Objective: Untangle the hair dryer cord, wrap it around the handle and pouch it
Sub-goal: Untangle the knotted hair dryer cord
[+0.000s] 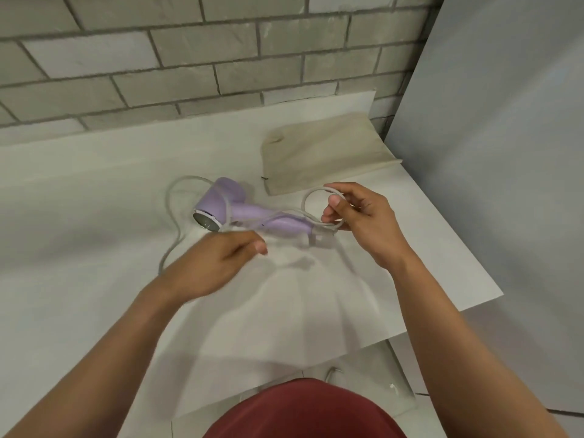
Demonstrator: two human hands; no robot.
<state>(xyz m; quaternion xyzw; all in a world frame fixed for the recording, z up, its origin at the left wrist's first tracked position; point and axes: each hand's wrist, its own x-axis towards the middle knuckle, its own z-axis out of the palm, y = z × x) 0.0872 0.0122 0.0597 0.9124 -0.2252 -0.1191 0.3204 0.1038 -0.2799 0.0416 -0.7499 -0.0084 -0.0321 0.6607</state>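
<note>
- Lilac plastic hair dryer (235, 207) lies on its side on the white surface (79, 216), grey cord (172, 200) looped over it.
- Right hand (363, 216): grip pinches a cord loop.
- Left hand (218, 263): blurred; grip state cannot be determined.
- Beige fabric pouch (322, 156) lies flat behind.

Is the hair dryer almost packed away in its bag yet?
Not yet. Nothing looks finished. The purple hair dryer lies on the white counter, its cord looped loosely over and around it. The right hand holds a loop of cord; the left hand is blurred, near the cord. Still to do: untangling, wrapping the handle, then the beige pouch, lying flat behind.
</note>
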